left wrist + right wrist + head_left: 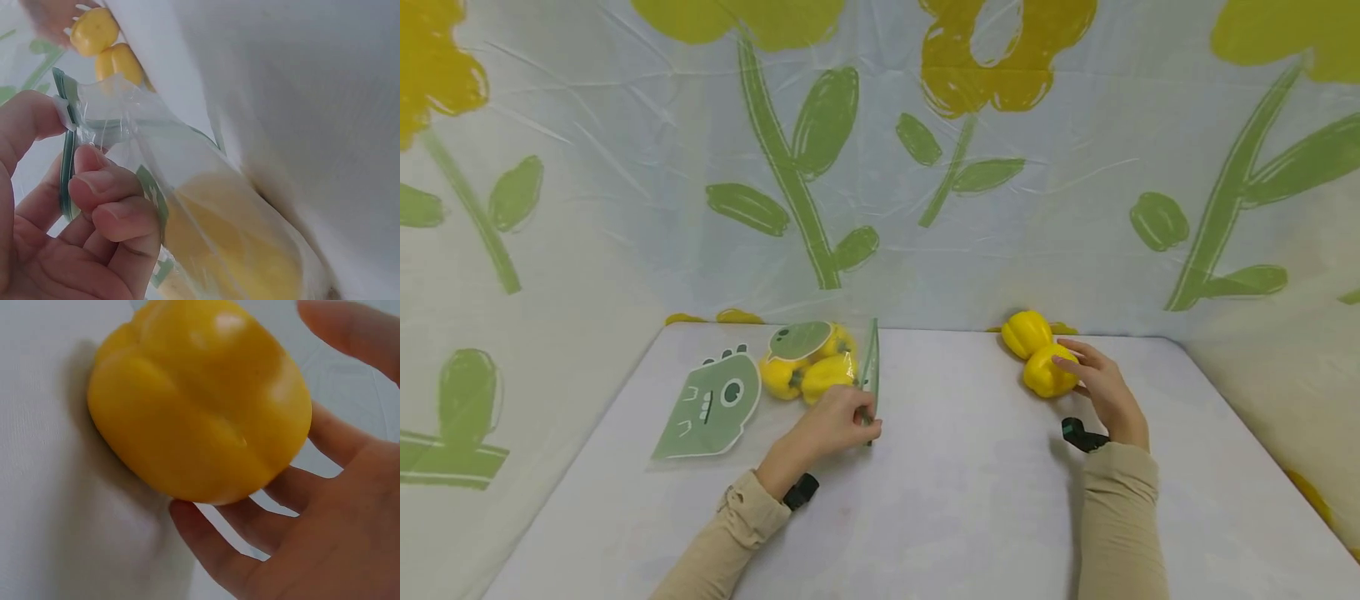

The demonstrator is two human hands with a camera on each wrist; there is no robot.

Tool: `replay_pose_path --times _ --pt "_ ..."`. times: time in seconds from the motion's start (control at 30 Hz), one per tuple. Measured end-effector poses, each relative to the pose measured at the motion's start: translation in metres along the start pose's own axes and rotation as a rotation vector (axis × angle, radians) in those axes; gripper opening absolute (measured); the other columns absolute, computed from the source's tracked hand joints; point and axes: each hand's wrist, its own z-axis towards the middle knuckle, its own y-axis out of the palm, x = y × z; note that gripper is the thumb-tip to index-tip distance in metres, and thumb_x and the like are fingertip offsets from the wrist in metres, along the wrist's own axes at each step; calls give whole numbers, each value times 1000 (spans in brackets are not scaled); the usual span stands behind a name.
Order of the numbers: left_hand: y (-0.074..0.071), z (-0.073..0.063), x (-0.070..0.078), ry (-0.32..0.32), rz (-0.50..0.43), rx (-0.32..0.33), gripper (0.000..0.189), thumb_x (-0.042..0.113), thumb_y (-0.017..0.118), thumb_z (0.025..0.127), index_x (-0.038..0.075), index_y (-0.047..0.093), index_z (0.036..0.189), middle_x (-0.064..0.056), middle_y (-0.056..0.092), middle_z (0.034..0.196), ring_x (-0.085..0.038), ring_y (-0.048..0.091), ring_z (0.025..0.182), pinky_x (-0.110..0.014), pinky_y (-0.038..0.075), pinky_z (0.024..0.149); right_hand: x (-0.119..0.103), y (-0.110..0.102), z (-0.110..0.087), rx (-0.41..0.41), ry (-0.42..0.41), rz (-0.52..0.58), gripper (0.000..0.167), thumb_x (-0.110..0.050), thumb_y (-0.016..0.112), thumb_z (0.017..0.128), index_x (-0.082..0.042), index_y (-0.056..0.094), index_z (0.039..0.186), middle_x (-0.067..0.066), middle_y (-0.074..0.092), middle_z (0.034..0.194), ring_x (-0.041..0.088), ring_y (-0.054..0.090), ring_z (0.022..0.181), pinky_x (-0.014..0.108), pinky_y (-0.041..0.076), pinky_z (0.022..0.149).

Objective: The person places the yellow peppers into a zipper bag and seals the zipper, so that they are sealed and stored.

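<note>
My left hand (831, 421) pinches the green zip edge of a clear zip bag (128, 128) between thumb and fingers. Inside the bag, on its side on the table, lie several yellow bell peppers (831, 375). At the right, two more yellow bell peppers rest on the table, one (1027, 335) behind the other. Around the nearer pepper (200, 406), my right hand (1105, 392) has its fingers spread. In the right wrist view its fingertips (185, 515) are at the pepper's lower side, while the thumb stands apart from it.
A green cartoon monster (711, 408) is printed on the bag's left part. The white table (955, 500) meets a hanging cloth (1067, 250) with a flower print along its back edge. Each wrist carries a small black camera (801, 492).
</note>
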Motion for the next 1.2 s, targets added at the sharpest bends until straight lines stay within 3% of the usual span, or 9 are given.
replay_pose_path --times 0.13,0.27,0.57,0.77,0.97,1.2 --pt "0 0 0 -9 -5 -3 19 9 71 81 14 58 68 8 47 57 -3 40 51 -21 37 51 0 -1 -4 -39 3 -80 81 -30 68 94 -5 23 156 25 20 158 27 44 122 43 41 101" --pt "-1 -1 1 -20 -1 -3 19 9 71 81 14 59 68 8 48 57 -4 41 52 -21 37 51 1 1 -2 -78 6 -115 86 -23 73 89 -3 22 156 28 22 157 12 53 101 30 50 85" --pt "1 1 -1 -9 3 -9 19 10 71 81 15 58 68 9 48 58 -4 41 52 -21 37 51 2 17 8 -169 -5 -148 91 -18 76 86 -1 18 155 33 25 153 25 55 109 33 53 86" --pt "1 1 -1 -7 1 -10 20 10 71 81 15 58 67 9 47 58 -4 41 52 -21 37 51 -2 32 15 -140 -7 -170 91 -21 79 83 0 24 152 33 28 151 25 56 103 34 54 81" --pt "1 1 0 4 -2 -10 20 8 71 81 14 57 67 9 47 57 -3 40 52 -21 37 51 -7 50 20 -93 -14 -167 89 -21 79 82 1 27 150 30 35 147 31 51 109 33 52 80" --pt "0 1 2 -4 -8 -8 19 8 71 80 14 58 67 9 46 56 -3 40 51 -20 37 51 -18 73 24 -35 -2 -53 93 -24 79 84 -3 21 153 25 35 150 24 54 101 32 54 79"
